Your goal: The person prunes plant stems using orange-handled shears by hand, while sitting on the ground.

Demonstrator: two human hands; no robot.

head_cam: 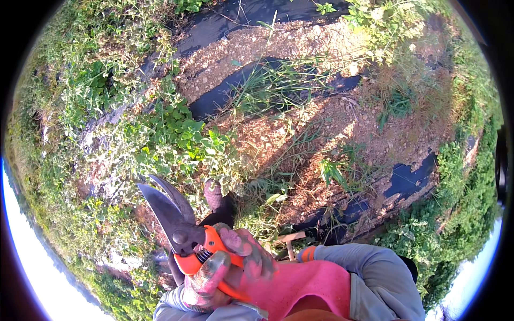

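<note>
A pair of bypass pruning shears [180, 236] with orange handles points up and left in front of me, its dark blades apart. A coil spring [202, 254] shows between the handles. My left hand [207, 281], in a stained pink-and-grey glove, grips the lower handle. My right hand [255, 257], in a similar glove, closes around the upper handle; its lower part is blurred. No plant lies between the blades. Below them, a foot in a mesh-like shoe [213, 194] stands among leaves.
Leafy weeds [176, 128] crowd the left side. Black plastic mulch film [217, 92] runs through stony soil [265, 44], with cut-looking grass [277, 84] lying over it. A wooden T-shaped piece [290, 238] is near my body. Green plants [453, 192] line the right.
</note>
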